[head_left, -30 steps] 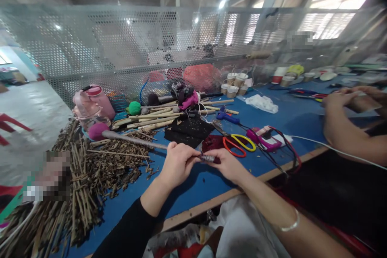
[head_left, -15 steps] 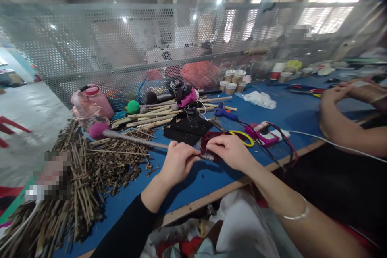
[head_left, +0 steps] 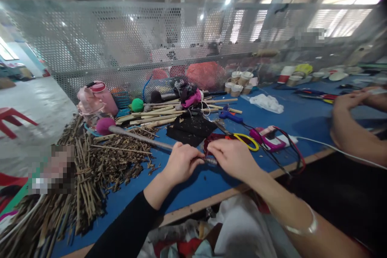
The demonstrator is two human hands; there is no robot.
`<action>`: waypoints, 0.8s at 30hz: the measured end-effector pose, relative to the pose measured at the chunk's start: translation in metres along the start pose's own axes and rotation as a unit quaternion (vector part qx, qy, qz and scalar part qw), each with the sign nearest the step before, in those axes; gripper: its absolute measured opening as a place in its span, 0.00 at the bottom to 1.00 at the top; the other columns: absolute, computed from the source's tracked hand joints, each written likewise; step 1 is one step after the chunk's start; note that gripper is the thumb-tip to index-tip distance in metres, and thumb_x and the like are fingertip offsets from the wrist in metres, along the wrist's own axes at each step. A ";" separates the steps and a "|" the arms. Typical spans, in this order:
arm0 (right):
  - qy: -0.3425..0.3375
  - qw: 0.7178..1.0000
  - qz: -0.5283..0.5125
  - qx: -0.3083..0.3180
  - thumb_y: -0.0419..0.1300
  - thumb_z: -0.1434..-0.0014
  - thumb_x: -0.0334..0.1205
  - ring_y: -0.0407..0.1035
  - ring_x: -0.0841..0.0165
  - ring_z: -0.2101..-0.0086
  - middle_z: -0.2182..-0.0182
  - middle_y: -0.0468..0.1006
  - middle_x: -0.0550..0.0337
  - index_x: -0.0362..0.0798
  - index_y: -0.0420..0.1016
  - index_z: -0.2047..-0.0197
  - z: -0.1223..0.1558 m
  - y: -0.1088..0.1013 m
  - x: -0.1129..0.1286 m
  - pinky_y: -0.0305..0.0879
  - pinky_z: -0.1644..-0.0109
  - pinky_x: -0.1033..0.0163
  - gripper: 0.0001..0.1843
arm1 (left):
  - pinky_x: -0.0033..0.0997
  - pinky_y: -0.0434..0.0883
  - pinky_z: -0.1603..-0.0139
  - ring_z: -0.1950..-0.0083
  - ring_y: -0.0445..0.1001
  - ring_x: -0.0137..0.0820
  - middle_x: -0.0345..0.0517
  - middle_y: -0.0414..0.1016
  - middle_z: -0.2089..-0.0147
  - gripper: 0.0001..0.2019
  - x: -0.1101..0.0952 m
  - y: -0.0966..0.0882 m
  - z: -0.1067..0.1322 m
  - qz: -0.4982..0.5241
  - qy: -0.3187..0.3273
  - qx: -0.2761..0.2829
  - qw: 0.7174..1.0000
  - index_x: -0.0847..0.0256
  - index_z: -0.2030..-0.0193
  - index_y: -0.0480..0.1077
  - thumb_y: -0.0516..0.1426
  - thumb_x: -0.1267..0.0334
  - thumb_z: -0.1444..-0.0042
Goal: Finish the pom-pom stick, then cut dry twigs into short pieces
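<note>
My left hand (head_left: 183, 163) is closed round a grey-wrapped stick (head_left: 145, 140) that slants up to the left. A magenta ball (head_left: 105, 125) caps its far end. From my left fingertips the stick's near end (head_left: 211, 161) sticks out, with a ridged, wound surface. My right hand (head_left: 234, 159) pinches just above that end, where a thin dark red strand shows between the fingertips and the stick. Behind it lies dark red material (head_left: 211, 139), partly hidden by the hand. Yellow-handled scissors (head_left: 249, 142) and a black cloth (head_left: 190, 130) lie close by.
Dry stalks (head_left: 84, 193) and brown crumbled bits (head_left: 121, 161) cover the table's left. Behind are pale sticks (head_left: 160, 116), a green ball (head_left: 137, 105) and a blue glue gun (head_left: 231, 115). A purple device (head_left: 269, 139) with cables lies right. A co-worker's arm (head_left: 350, 129) rests far right.
My right hand has come down nearer the stick's end, its fingertips now close to my left ones. The left hand keeps its hold. The whole view has shifted slightly.
</note>
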State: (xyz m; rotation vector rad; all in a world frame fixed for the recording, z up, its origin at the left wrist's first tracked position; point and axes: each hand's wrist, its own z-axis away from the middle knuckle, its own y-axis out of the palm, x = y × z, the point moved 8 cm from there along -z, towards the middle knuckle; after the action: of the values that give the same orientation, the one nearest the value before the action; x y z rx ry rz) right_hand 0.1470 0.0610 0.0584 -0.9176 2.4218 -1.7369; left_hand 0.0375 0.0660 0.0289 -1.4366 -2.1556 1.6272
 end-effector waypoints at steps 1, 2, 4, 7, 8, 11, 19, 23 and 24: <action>0.009 0.999 -0.045 0.009 0.52 0.41 0.38 0.71 0.67 0.70 0.73 0.79 0.58 0.48 0.76 0.73 -0.008 -0.001 -0.011 0.59 0.66 0.66 0.14 | 0.37 0.57 0.57 0.60 0.72 0.31 0.40 0.78 0.62 0.06 -0.001 -0.004 0.000 0.001 0.000 -0.010 1.000 0.57 0.61 0.72 0.56 0.61 0.42; 0.024 0.995 -0.096 0.025 0.52 0.42 0.40 0.70 0.68 0.72 0.74 0.79 0.60 0.47 0.76 0.73 -0.012 0.003 -0.022 0.60 0.66 0.66 0.14 | 0.37 0.57 0.56 0.60 0.72 0.31 0.41 0.78 0.62 0.06 -0.001 -0.007 0.000 0.003 0.001 -0.020 1.000 0.57 0.61 0.72 0.56 0.60 0.42; 0.055 0.979 -0.191 0.051 0.53 0.42 0.42 0.70 0.68 0.74 0.77 0.77 0.61 0.46 0.76 0.74 -0.011 0.018 -0.034 0.61 0.69 0.66 0.16 | 0.37 0.57 0.56 0.60 0.72 0.32 0.42 0.78 0.62 0.07 -0.003 -0.013 0.000 0.001 0.006 -0.033 0.999 0.57 0.60 0.72 0.55 0.60 0.42; 0.078 0.957 -0.278 0.023 0.54 0.44 0.45 0.71 0.64 0.71 0.75 0.79 0.60 0.46 0.78 0.72 0.008 0.041 -0.028 0.65 0.68 0.64 0.15 | 0.37 0.57 0.57 0.60 0.72 0.32 0.43 0.78 0.62 0.07 -0.003 -0.015 0.000 -0.014 0.014 -0.039 0.999 0.57 0.59 0.72 0.55 0.60 0.41; 0.082 0.954 -0.288 -0.005 0.54 0.43 0.44 0.72 0.63 0.69 0.73 0.79 0.59 0.46 0.78 0.69 0.016 0.045 -0.023 0.66 0.66 0.62 0.15 | 0.36 0.57 0.57 0.60 0.72 0.32 0.43 0.78 0.62 0.08 -0.003 -0.015 0.000 -0.024 0.017 -0.042 0.999 0.57 0.57 0.71 0.54 0.61 0.41; 0.098 0.961 -0.247 -0.076 0.51 0.40 0.43 0.73 0.63 0.69 0.71 0.80 0.57 0.48 0.79 0.66 0.036 0.051 -0.008 0.65 0.64 0.62 0.15 | 0.35 0.59 0.58 0.60 0.72 0.32 0.45 0.78 0.62 0.10 -0.003 -0.015 -0.001 -0.053 0.030 -0.051 0.997 0.58 0.54 0.70 0.54 0.61 0.41; 0.048 0.998 0.031 0.030 0.48 0.38 0.36 0.72 0.66 0.72 0.73 0.79 0.56 0.47 0.76 0.68 0.033 0.032 0.020 0.57 0.70 0.65 0.16 | 0.36 0.58 0.56 0.60 0.70 0.33 0.43 0.76 0.66 0.12 0.008 -0.007 -0.002 -0.113 0.006 -0.006 0.994 0.57 0.61 0.73 0.53 0.54 0.41; -0.038 0.998 0.051 0.026 0.51 0.40 0.37 0.72 0.68 0.70 0.71 0.80 0.59 0.49 0.78 0.68 0.021 -0.006 0.026 0.58 0.67 0.65 0.13 | 0.35 0.56 0.61 0.62 0.70 0.32 0.42 0.75 0.67 0.13 0.007 -0.008 0.001 -0.114 0.009 0.011 0.993 0.56 0.59 0.73 0.51 0.53 0.40; -0.048 0.998 0.044 0.009 0.52 0.40 0.37 0.72 0.68 0.69 0.71 0.80 0.59 0.50 0.78 0.67 0.016 -0.015 0.023 0.59 0.65 0.65 0.13 | 0.35 0.56 0.61 0.62 0.70 0.31 0.42 0.75 0.67 0.13 0.005 -0.008 0.002 -0.112 0.015 0.015 0.993 0.56 0.60 0.73 0.51 0.52 0.40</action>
State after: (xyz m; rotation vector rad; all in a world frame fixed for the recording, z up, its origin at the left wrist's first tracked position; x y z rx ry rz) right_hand 0.1399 0.0334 0.0723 -0.8566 2.3451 -1.6426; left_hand 0.0289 0.0683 0.0321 -1.1542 -2.1762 1.5413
